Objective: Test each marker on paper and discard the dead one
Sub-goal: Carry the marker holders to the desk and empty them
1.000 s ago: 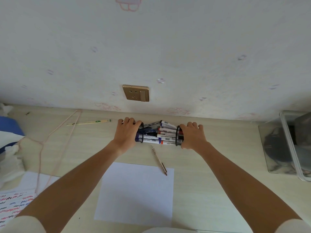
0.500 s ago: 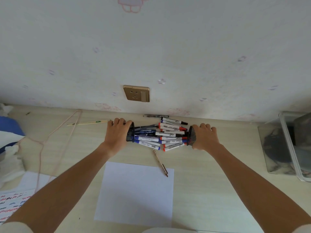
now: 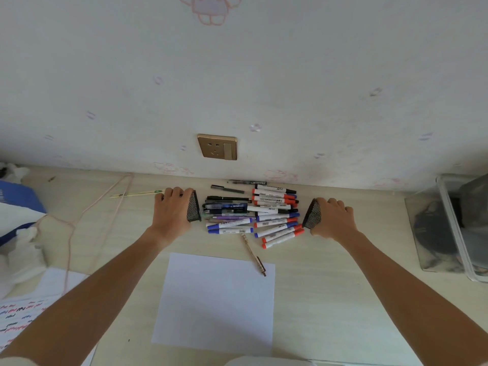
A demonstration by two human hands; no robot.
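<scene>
While each hand grips a mesh cup, markers (image 3: 253, 216) lie sideways, left-right

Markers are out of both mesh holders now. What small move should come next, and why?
Probably set both mesh holders aside: the left hand grips one mesh holder, the right hand the other. The markers lie loose on the desk, and the blank paper is unmarked, so neither hand is free to test.
</scene>
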